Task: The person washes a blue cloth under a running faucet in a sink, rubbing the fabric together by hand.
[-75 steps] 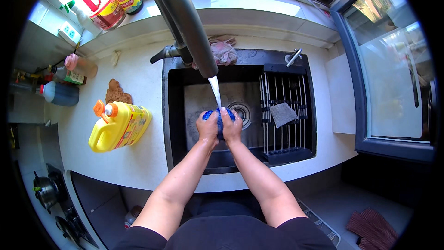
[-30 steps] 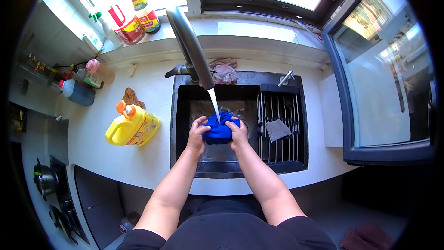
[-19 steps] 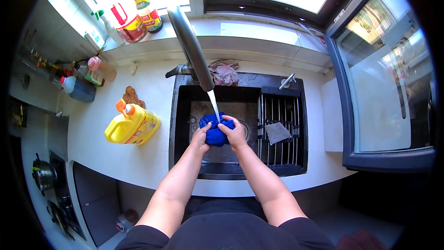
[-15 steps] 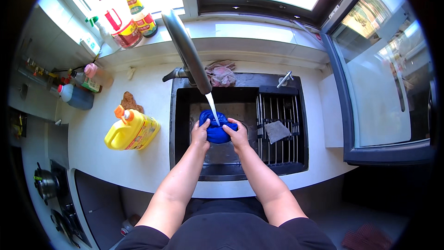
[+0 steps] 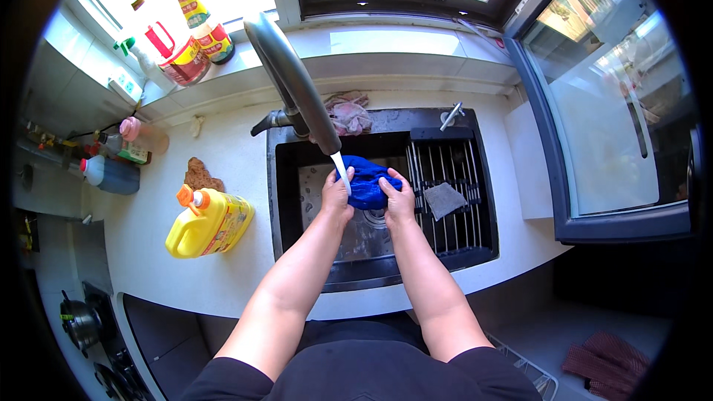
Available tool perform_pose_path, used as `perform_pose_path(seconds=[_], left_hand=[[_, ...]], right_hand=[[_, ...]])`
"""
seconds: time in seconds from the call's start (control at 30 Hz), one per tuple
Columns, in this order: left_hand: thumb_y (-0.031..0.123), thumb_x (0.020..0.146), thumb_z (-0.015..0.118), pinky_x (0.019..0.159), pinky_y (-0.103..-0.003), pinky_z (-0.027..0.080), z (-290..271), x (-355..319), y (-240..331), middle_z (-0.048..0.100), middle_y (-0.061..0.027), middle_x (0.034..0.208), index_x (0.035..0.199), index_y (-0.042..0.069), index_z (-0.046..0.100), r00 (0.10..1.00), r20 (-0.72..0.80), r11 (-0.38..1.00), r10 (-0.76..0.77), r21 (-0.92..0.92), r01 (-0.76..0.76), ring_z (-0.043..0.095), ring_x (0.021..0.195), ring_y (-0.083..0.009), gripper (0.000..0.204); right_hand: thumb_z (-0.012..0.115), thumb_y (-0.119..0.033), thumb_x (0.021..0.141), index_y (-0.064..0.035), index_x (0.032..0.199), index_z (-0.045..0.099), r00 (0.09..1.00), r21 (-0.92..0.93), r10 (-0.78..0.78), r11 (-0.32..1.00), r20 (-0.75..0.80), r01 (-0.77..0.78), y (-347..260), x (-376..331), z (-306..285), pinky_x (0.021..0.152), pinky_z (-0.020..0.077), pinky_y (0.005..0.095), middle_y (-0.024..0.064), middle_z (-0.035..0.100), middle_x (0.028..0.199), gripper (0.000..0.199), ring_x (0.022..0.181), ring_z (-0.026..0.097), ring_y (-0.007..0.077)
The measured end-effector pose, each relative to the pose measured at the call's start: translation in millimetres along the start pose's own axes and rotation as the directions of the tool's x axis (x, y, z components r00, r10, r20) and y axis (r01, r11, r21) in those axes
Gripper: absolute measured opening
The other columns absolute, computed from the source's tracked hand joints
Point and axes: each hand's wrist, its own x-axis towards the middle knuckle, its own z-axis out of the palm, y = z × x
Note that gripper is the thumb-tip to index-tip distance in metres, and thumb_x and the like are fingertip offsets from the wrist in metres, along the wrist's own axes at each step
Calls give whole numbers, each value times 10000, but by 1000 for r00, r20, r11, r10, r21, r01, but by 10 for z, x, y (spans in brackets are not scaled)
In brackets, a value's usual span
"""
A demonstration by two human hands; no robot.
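Note:
A wet-looking, bunched blue cloth (image 5: 368, 183) is held between my two hands above the dark sink (image 5: 364, 282). My left hand (image 5: 336, 196) grips its left side, with the thumb on top. On the other side, my right hand (image 5: 399, 197) closes round the cloth's right edge, fingers partly hidden underneath. Water (image 5: 342, 171) runs from the grey faucet (image 5: 301, 89) onto the left edge of the cloth, beside my left thumb. Below and between my wrists, the drain (image 5: 376, 217) shows in the sink's bottom.
A rolling rack (image 5: 431, 232) spans the sink's right side, with a grey scrub pad (image 5: 445, 200) on it. A yellow jug (image 5: 212, 223) and a brown rag (image 5: 200, 175) lie left on the counter. Behind the faucet sits a pink cloth (image 5: 347, 114). An open window (image 5: 549, 134) juts in at right.
Both hands have shifted the blue cloth to the right relative to the faucet. The stream now meets its left edge instead of its middle. The view has moved slightly too.

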Motion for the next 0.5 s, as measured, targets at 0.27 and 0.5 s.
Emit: perform_pose_path(seconds=[0.27,0.5], left_hand=[[132,831,642,906,-519,446,-162,-214,56,568,-159,1127,1241,37,443,980,-163,991,-112,-97,97,569,1036,-317,465],[122,843,611,902,-510,460,-641,-310,358,581,-139,1109,1181,86,497,980,-198,989,1,-147,-31,577,1025,-323,358]], right_hand=[[698,-26,772,-48,1165,552,998,-1,62,998,-14,-62,118,-215,56,859,464,298,94,577,1078,420,943,566,165],[696,-47,775,-17,1182,543,986,-46,55,998,155,-49,537,-227,386,903,427,278,77,572,1093,436,989,544,153]])
